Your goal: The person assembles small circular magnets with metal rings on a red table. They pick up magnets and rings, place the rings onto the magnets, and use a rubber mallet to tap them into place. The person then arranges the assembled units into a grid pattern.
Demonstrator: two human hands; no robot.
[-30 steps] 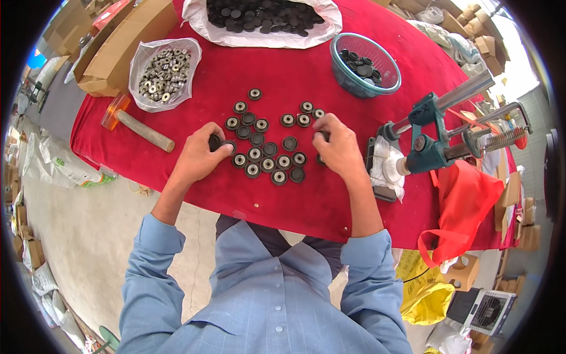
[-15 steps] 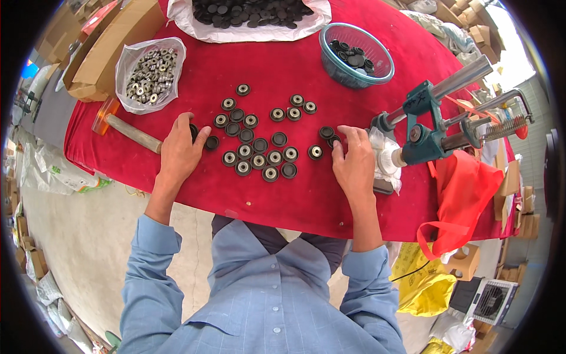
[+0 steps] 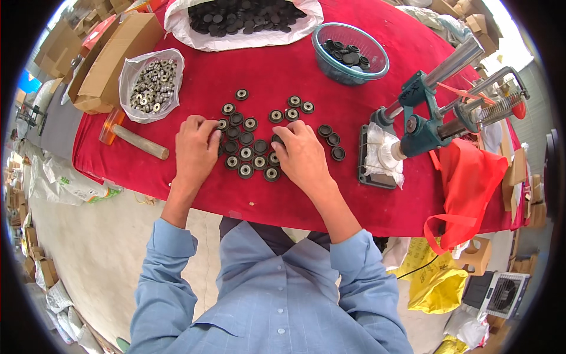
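Note:
On the red cloth lies a loose cluster of black round caps (image 3: 246,138), several with a metal bearing (image 3: 245,170) seated in the middle. My right hand (image 3: 303,156) reaches in from the cluster's right side, thumb and index finger closed on a black cap (image 3: 277,139). At its left edge is my left hand (image 3: 196,147), fingers bent and the thumb near the index finger; what they hold, if anything, is hidden. Three black caps (image 3: 333,139) without visible bearings stand apart to the right. Behind the cluster, three caps with bearings (image 3: 293,114) sit close together.
A bag of bearings (image 3: 154,85), a hammer (image 3: 138,141) and a cardboard box (image 3: 112,65) are at left. At the back are a white sack of black caps (image 3: 244,38) and a teal basket (image 3: 352,74). A green hand press (image 3: 418,112) and red bag (image 3: 469,189) occupy the right.
My right hand has moved left from beside the press to the cluster, uncovering the caps there. My left hand has shifted slightly right, against the cluster's edge.

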